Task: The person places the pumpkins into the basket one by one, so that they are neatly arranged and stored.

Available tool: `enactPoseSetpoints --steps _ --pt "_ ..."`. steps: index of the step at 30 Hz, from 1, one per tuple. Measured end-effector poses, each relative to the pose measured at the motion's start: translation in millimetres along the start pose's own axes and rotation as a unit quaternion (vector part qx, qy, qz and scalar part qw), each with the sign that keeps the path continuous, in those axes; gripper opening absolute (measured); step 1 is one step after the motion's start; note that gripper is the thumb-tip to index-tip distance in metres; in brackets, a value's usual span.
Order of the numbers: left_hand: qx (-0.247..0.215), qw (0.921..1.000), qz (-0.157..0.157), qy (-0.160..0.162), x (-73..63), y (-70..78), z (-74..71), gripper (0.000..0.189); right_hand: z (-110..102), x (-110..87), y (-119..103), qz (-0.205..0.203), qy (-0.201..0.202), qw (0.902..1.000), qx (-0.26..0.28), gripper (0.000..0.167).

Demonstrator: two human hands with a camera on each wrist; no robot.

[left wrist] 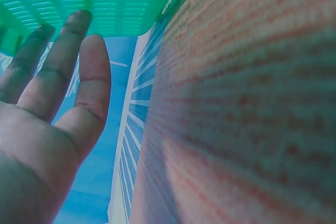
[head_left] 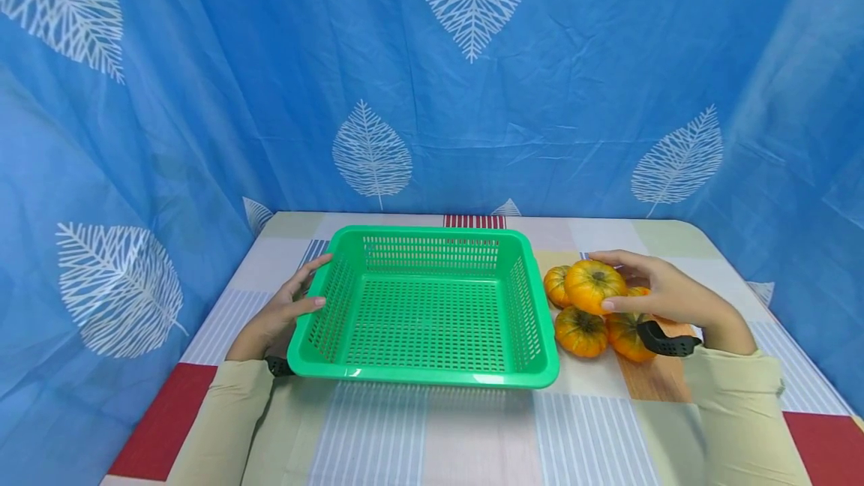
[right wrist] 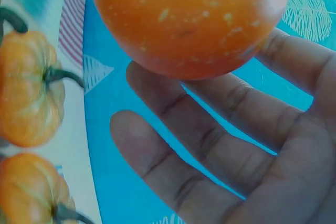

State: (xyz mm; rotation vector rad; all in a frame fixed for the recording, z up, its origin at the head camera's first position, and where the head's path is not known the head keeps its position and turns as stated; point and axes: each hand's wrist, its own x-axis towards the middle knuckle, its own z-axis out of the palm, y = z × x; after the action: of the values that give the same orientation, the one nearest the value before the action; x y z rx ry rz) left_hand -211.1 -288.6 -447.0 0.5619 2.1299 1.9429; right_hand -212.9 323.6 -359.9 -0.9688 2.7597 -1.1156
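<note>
A green plastic basket (head_left: 421,379) with slotted walls sits on the table, its inside showing a bare slotted floor. My left hand (head_left: 280,313) is at the basket's left side, fingers extended; in the left wrist view the fingertips (left wrist: 79,22) meet or nearly meet its outer wall. To the right, my right hand (head_left: 664,292) holds a small orange pumpkin (head_left: 594,285) between thumb and fingers, above other pumpkins. The right wrist view shows this pumpkin's smooth speckled underside (right wrist: 189,24) raised against the fingers. Below and around it lie several more small pumpkins (head_left: 580,332), partly hidden by the hand.
A brown wooden board (head_left: 651,381) lies partly under the pumpkins at the right. A patchwork cloth (head_left: 472,433) covers the table. Blue curtains (head_left: 540,133) with white leaf prints hang behind and on both sides of it.
</note>
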Motion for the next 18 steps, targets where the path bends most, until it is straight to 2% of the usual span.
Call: enactPoseSetpoints --steps 6,14,18 --pt "0.007 1.0000 -0.004 0.000 0.1 -1.0 -0.7 0.074 8 14.2 -8 0.002 -0.026 0.9959 0.087 0.062" --pt "-0.012 0.9999 -0.009 0.001 1.1 -1.9 -0.9 0.072 18 29.2 -12 0.013 -0.026 0.9928 0.116 0.061" --pt "-0.008 0.9999 -0.010 0.001 0.9 -2.3 -1.1 0.074 23 35.3 -15 0.002 -0.025 0.9903 0.137 0.061"
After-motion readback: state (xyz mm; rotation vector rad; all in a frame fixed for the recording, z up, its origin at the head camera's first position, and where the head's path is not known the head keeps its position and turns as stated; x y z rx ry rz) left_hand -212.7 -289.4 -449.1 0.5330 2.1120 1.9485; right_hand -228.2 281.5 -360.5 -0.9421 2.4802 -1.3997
